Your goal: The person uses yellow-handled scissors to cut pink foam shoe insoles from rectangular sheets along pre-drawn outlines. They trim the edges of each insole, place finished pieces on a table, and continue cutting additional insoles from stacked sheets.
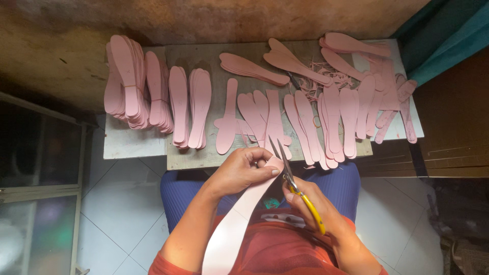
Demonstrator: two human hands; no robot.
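The left hand point(239, 170) pinches the top end of a long pink foam strip point(239, 219), which trails toward 7 o'clock over the lap. At 3 o'clock, the right hand point(310, 203) grips yellow-handled scissors point(293, 181), blades parted, pointing to 11 o'clock beside the strip's tip.

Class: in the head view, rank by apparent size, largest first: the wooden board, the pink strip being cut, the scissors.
1. wooden board
2. pink strip, though it looms nearer the camera
3. scissors
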